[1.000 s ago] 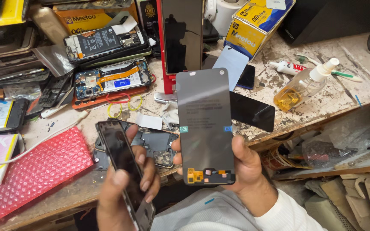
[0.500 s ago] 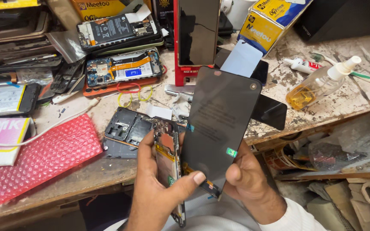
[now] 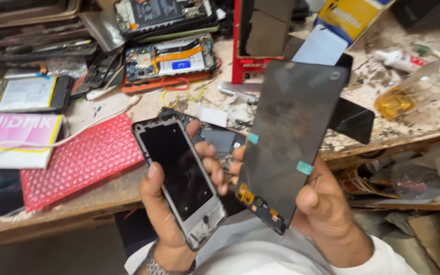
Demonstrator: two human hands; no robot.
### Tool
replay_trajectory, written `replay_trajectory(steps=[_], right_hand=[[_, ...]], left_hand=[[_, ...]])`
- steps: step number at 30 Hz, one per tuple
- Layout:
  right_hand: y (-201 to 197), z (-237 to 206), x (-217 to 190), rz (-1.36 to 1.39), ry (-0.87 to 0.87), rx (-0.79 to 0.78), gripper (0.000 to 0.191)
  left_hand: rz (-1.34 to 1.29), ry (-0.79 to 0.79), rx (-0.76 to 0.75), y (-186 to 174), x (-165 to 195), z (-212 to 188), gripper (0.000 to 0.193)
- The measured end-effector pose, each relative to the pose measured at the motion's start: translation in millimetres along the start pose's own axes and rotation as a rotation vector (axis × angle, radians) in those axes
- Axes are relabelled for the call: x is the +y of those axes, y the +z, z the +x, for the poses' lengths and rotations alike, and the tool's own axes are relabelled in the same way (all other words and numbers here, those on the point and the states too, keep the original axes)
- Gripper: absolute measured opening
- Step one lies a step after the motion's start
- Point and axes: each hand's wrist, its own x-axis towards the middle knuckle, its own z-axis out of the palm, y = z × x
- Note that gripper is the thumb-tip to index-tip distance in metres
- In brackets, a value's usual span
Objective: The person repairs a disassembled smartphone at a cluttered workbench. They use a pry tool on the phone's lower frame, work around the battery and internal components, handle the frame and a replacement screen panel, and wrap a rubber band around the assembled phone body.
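Note:
My left hand [image 3: 171, 216] grips a black phone frame [image 3: 179, 178] by its long edges, its dark inner face turned up towards me. My right hand [image 3: 322, 203] holds a separate dark display panel [image 3: 289, 137] upright and tilted, thumb on its lower right edge. The panel has small teal tabs on its surface and a strip with gold connectors at its bottom end. The two parts sit side by side above the front edge of the workbench [image 3: 98, 196], a little apart.
A red bubble-wrap pouch [image 3: 77, 163] lies at the left. Opened phones with exposed boards [image 3: 171, 58] lie at the back. A red stand [image 3: 260, 40], a bottle of yellow liquid [image 3: 416, 89], a black glass panel [image 3: 352, 119] and a white cable [image 3: 62, 138] lie around.
The two parts were pressed together half a second ago. Now my left hand has drawn the frame away to the left and turned its face up, while the panel stays in my right hand.

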Motion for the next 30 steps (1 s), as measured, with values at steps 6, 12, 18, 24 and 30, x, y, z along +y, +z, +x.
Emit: replay_trajectory(steps=[6,12,18,24,30], right_hand=[[-1,-2,11,-0.114,-0.038,0.092,0.102],[8,-7,17,-0.848,-0.249,0.081,0.098],[14,-7,14,-1.136,-0.41,0.011,0.091],[19,-6,11,-1.114,-0.382,-0.011,0.091],[12,-14,16,-1.156,-0.39,-0.026,0.094]], left_hand=[[0.098,0.123,0.022,8,-4,0,0.101],[0.263,0.138,-0.05,18,-2,-4,0.108],[0.266,0.143,-0.098,23,-3,-8,0.106],[0.292,0.168,-0.075,23,-5,-8,0.106],[0.312,0.145,-0.081,19,-6,-10,0.107]])
